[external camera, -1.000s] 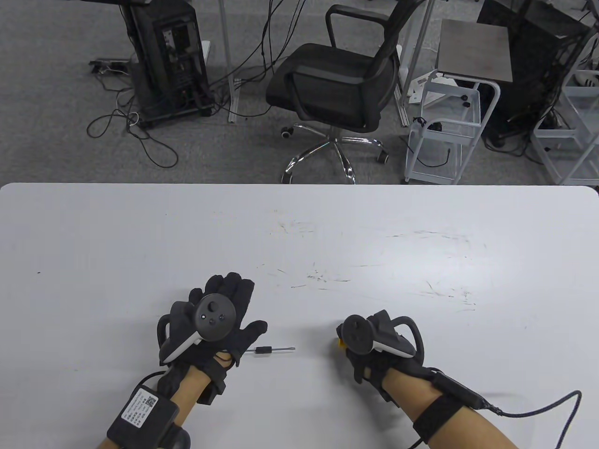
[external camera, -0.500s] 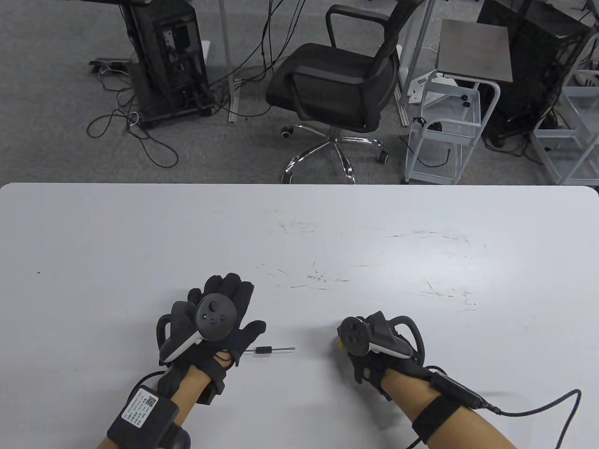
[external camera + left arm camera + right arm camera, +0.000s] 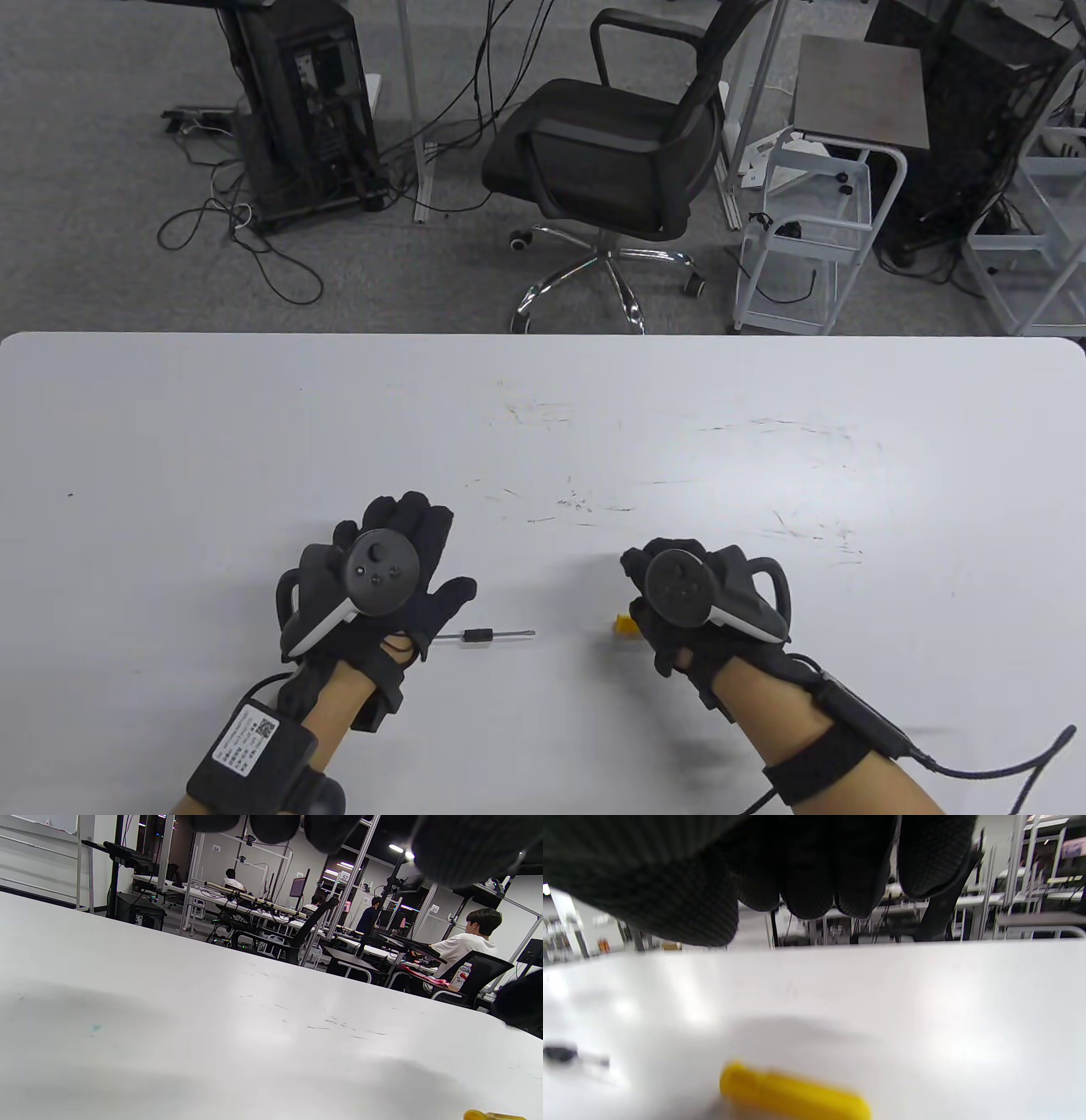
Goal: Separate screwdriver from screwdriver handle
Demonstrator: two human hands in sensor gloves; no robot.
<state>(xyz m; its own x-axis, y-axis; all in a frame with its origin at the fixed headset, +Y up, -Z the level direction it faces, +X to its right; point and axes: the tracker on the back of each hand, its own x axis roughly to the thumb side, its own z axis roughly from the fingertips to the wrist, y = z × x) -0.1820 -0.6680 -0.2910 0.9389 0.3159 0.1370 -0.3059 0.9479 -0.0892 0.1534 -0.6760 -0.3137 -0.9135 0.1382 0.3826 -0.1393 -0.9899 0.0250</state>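
The metal screwdriver shaft (image 3: 496,635) with its black collar lies on the white table (image 3: 543,407), just right of my left thumb. My left hand (image 3: 424,552) is spread flat with nothing in it. The yellow handle (image 3: 625,626) lies apart from the shaft, at the left edge of my right hand (image 3: 638,586). In the right wrist view the handle (image 3: 793,1090) lies free on the table below my fingers (image 3: 806,878), which do not touch it. The shaft (image 3: 568,1055) shows blurred at that view's left. The handle's tip (image 3: 492,1115) shows in the left wrist view.
A black office chair (image 3: 607,161) and a white wire cart (image 3: 806,246) stand on the floor beyond the table's far edge. Scratch marks cross the table's middle (image 3: 585,505).
My right hand has let go of the yellow handle and moved up and right; the handle now lies on the table. My left hand has shifted slightly left. The shaft has not moved.
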